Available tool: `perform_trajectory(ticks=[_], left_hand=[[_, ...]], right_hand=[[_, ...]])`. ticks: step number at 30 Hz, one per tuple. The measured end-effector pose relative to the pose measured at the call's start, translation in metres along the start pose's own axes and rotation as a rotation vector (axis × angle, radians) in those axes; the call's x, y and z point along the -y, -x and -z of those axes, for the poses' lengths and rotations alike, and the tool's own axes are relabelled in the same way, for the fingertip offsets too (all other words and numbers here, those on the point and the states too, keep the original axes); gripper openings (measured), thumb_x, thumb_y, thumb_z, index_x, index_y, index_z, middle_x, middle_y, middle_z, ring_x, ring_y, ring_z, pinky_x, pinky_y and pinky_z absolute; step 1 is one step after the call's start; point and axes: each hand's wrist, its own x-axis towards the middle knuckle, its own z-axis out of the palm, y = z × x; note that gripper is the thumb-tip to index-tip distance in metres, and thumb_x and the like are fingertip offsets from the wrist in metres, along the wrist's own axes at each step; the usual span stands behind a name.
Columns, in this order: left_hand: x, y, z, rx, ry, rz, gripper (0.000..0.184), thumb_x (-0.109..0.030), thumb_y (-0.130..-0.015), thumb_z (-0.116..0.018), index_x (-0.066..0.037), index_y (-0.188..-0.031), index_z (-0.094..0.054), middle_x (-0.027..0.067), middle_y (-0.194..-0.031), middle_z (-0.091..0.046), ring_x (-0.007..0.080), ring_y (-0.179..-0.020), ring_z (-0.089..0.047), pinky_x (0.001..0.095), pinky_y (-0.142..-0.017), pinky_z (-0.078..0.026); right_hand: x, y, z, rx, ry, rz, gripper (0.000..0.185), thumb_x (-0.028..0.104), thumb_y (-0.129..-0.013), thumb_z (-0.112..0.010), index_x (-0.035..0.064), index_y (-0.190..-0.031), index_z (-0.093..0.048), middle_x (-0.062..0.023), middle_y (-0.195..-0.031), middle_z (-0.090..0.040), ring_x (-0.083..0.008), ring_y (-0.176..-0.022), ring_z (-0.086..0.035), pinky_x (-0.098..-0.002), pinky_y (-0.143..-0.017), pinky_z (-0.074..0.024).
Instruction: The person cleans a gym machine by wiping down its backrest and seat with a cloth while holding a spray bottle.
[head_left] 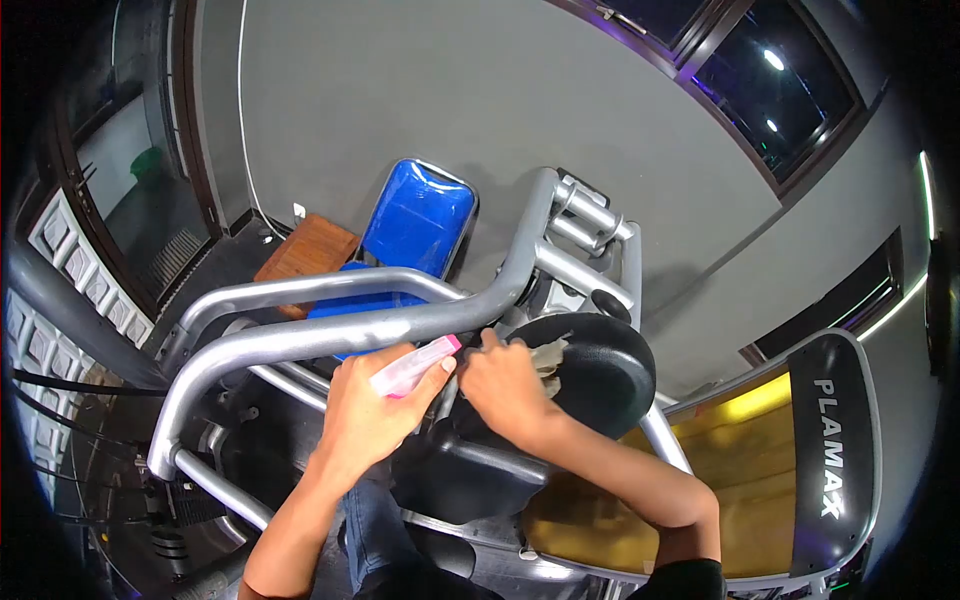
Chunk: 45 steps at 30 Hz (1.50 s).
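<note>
My left hand (375, 405) is closed around a white bottle with a pink end (415, 367), held at a slant over the machine's silver tube. Just to its right, my right hand (505, 385) has its fingers curled round a crumpled pale cloth (549, 362). The cloth lies against the round black pad (607, 375) of the machine. Both hands are close together, near the curved silver frame (330, 337). The fingertips of my right hand are partly hidden by the hand itself.
Behind the frame stand a blue chair (418, 218) and a brown wooden piece (305, 250) by the grey wall (380, 80). A yellow and black panel (835, 440) marked PLAMAX is at the right. Black cables (90, 383) run at the left.
</note>
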Motion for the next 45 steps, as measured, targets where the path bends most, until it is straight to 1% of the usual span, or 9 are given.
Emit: perform_trajectory(ticks=[5, 10, 14, 16, 21, 31, 34, 38, 45], left_hand=[[-0.001, 0.002, 0.000, -0.005, -0.043, -0.063, 0.032, -0.035, -0.086, -0.073, -0.004, -0.076, -0.069, 0.0140, -0.061, -0.063, 0.0329, -0.056, -0.063, 0.0379, -0.054, -0.047], [-0.004, 0.004, -0.001, 0.058, -0.091, -0.103, 0.033, -0.035, -0.085, -0.073, -0.004, -0.074, -0.068, 0.0144, -0.061, -0.062, 0.0337, -0.058, -0.063, 0.0393, -0.055, -0.047], [-0.004, 0.008, -0.001, 0.267, -0.061, -0.178, 0.034, -0.034, -0.086, -0.072, -0.003, -0.073, -0.067, 0.0145, -0.060, -0.060, 0.0325, -0.055, -0.060, 0.0394, -0.053, -0.045], [-0.006, 0.009, -0.003, 0.344, -0.024, -0.036, 0.033, -0.033, -0.087, -0.072, -0.003, -0.076, -0.067, 0.0132, -0.059, -0.059, 0.0292, -0.051, -0.057, 0.0370, -0.051, -0.043], [-0.014, 0.012, -0.002, 0.378, 0.017, -0.002, 0.029, -0.030, -0.089, -0.072, -0.003, -0.079, -0.069, 0.0052, -0.057, -0.061, 0.0118, -0.047, -0.058, 0.0299, -0.046, -0.044], [-0.006, 0.012, -0.006, 0.417, 0.009, -0.067, 0.027, -0.024, -0.089, -0.072, 0.001, -0.080, -0.069, 0.0036, -0.066, -0.065, 0.0079, -0.051, -0.058, 0.0250, -0.048, -0.045], [-0.005, 0.010, -0.006, 0.440, -0.009, -0.057, 0.026, -0.023, -0.089, -0.072, 0.002, -0.080, -0.069, 0.0046, -0.067, -0.067, 0.0083, -0.051, -0.059, 0.0255, -0.049, -0.046], [-0.007, 0.012, -0.008, 0.452, -0.016, -0.019, 0.023, -0.022, -0.089, -0.072, 0.001, -0.084, -0.071, 0.0048, -0.065, -0.065, 0.0092, -0.050, -0.058, 0.0268, -0.049, -0.045], [-0.002, 0.013, -0.014, 0.479, 0.015, -0.002, 0.023, -0.020, -0.090, -0.071, 0.002, -0.084, -0.070, 0.0053, -0.067, -0.067, 0.0096, -0.050, -0.059, 0.0264, -0.049, -0.046]], right_hand=[[-0.036, 0.051, 0.008, -0.448, -0.228, 0.027, 0.007, 0.019, -0.079, -0.067, 0.0139, -0.077, -0.072, 0.0018, -0.084, -0.060, -0.0237, -0.092, -0.058, -0.0372, -0.069, -0.0533], [-0.052, 0.097, 0.002, -0.503, -0.351, -0.221, 0.024, 0.019, -0.066, -0.081, 0.0186, -0.089, -0.075, 0.0061, -0.096, -0.066, -0.0186, -0.090, -0.059, -0.0325, -0.072, -0.0555], [-0.037, 0.105, -0.031, -0.816, -0.495, -0.477, 0.039, 0.010, -0.061, -0.083, 0.0235, -0.097, -0.076, 0.0025, -0.100, -0.069, -0.0241, -0.088, -0.060, -0.0364, -0.078, -0.0534], [-0.015, 0.107, -0.039, -0.706, -0.542, -0.521, 0.043, 0.011, -0.063, -0.080, 0.0238, -0.104, -0.074, 0.0046, -0.103, -0.068, -0.0231, -0.092, -0.060, -0.0354, -0.077, -0.0531], [0.019, 0.100, -0.080, -0.814, -0.527, -0.454, 0.047, 0.012, -0.062, -0.080, 0.0253, -0.106, -0.073, 0.0080, -0.105, -0.066, -0.0212, -0.094, -0.058, -0.0331, -0.077, -0.0529], [-0.031, 0.135, -0.068, -1.054, -0.529, -0.956, 0.044, 0.008, -0.061, -0.083, 0.0236, -0.101, -0.075, -0.0018, -0.099, -0.064, -0.0265, -0.093, -0.057, -0.0398, -0.080, -0.0493], [-0.017, 0.123, -0.065, -1.056, -0.609, -0.880, 0.038, 0.004, -0.062, -0.080, 0.0188, -0.096, -0.076, -0.0041, -0.095, -0.065, -0.0267, -0.089, -0.057, -0.0391, -0.079, -0.0487], [0.022, 0.106, -0.075, -0.970, -0.717, -0.716, 0.040, 0.009, -0.060, -0.084, 0.0223, -0.096, -0.076, 0.0028, -0.098, -0.066, -0.0225, -0.085, -0.059, -0.0347, -0.075, -0.0524], [-0.004, 0.141, -0.088, -1.046, -0.645, -0.892, 0.042, 0.010, -0.058, -0.083, 0.0245, -0.097, -0.076, 0.0020, -0.097, -0.065, -0.0228, -0.089, -0.059, -0.0362, -0.074, -0.0539]])
